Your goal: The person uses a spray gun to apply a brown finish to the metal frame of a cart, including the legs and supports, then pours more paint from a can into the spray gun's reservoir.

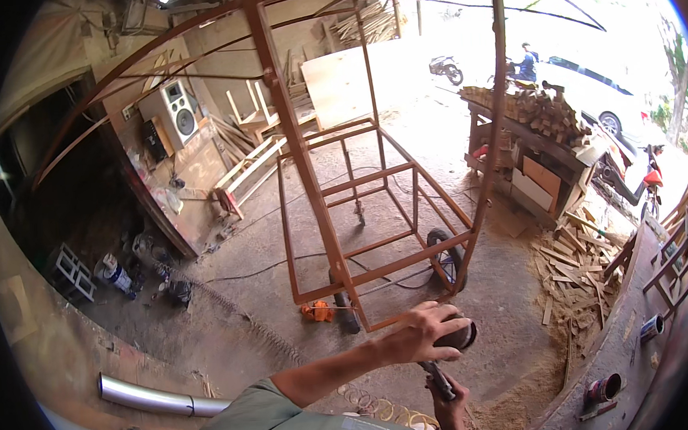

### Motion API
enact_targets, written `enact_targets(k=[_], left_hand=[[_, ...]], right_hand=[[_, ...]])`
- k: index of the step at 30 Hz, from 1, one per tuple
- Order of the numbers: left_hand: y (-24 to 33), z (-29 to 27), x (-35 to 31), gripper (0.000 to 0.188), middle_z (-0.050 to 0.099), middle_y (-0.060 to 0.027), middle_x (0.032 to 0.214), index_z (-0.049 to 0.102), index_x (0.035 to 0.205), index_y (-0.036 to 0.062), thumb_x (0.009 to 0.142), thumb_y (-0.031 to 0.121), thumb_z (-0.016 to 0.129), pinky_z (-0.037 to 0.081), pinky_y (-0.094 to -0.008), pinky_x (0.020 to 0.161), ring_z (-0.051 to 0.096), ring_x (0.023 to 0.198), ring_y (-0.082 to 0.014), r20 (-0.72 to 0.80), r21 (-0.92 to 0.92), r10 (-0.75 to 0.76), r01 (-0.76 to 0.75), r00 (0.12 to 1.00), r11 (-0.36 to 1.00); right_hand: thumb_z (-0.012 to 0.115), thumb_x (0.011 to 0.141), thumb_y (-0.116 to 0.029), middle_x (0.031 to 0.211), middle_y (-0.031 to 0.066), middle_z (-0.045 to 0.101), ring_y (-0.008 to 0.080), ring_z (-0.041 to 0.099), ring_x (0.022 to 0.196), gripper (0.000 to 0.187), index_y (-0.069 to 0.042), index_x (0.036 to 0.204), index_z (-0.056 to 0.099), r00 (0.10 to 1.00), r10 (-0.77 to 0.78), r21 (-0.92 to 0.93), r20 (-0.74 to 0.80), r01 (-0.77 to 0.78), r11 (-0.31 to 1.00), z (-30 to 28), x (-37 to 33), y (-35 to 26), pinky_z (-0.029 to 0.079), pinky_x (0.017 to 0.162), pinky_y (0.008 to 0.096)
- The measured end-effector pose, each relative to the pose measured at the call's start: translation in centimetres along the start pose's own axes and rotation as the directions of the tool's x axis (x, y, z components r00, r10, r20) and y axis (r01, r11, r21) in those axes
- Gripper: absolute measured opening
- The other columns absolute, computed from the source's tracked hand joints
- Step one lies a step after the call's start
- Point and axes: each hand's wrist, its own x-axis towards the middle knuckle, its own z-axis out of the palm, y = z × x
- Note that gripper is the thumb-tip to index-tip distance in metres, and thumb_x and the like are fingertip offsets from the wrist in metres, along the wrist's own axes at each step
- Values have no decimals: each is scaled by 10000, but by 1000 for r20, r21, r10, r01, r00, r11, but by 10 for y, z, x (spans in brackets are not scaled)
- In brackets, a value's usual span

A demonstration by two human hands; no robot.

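Observation:
My left hand (pixel 430 329) is closed over the dark, round cup (pixel 458 336) of a spray gun, fingers bent across its top. Below it, my right hand (pixel 450 404) wraps round the dark body of the spray gun (pixel 435 376). A pale yellow coiled hose (pixel 383 408) lies close by; where it joins the gun is hidden. Just beyond my hands stands a tall reddish-brown frame (pixel 297 151) of bars with wheels (pixel 447 260) at its base. An orange cloth (pixel 317 311) lies by its near left corner.
Wood offcuts cover a workbench (pixel 530 164) and the floor (pixel 575 260) at right. Two cans (pixel 604 388) stand on the near-right ledge. A bucket (pixel 115 275) and a speaker (pixel 180 113) are at left. Hoses cross the floor. A person on a motorbike (pixel 525 63) is outside.

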Motion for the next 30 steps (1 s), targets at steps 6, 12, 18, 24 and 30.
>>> enact_targets(k=[6, 12, 18, 24, 30], left_hand=[[-25, -86, -94, 613, 609, -180, 1223, 629, 1384, 157, 873, 472, 755, 550, -475, 962, 674, 1053, -369, -40, 221, -235, 238, 971, 946], [-14, -138, -152, 580, 609, -169, 1136, 674, 1317, 110, 823, 377, 817, 591, -453, 843, 707, 940, -355, -151, 242, -395, 421, 906, 874], [9, -151, -172, 583, 641, -126, 1163, 701, 1295, 156, 769, 362, 849, 599, -450, 848, 716, 989, -335, -240, 260, -565, 613, 790, 746], [5, -163, -170, 594, 628, -131, 1152, 671, 1324, 119, 812, 378, 827, 583, -411, 832, 713, 970, -330, -399, 185, -575, 677, 714, 712], [16, -188, -160, 601, 644, -113, 1179, 669, 1340, 138, 795, 309, 857, 583, -385, 841, 712, 964, -292, -429, 183, -638, 753, 640, 632]], right_hand=[[812, 856, -96, 1022, 175, 772, 233, 755, 879, 347, 18, 1173, 728, 949, -124, -92, 289, 156, 983, 95, 19, 9, 577, 811, 341], [817, 870, -139, 1021, 181, 769, 224, 767, 875, 371, -22, 1209, 724, 831, -199, -59, 519, 267, 962, 145, 33, -17, 583, 773, 333], [801, 897, -206, 1025, 202, 763, 225, 756, 833, 406, -30, 1251, 710, 702, -178, -37, 690, 279, 960, 151, 48, -20, 585, 774, 347], [789, 911, -216, 952, 221, 756, 60, 636, 856, 402, -31, 1259, 704, 661, 19, -167, 751, 162, 973, 151, 70, -32, 558, 754, 309], [814, 883, -139, 934, 174, 772, 78, 675, 821, 406, 31, 1232, 697, 588, -181, 6, 788, 287, 958, 171, 84, -46, 561, 717, 295]])
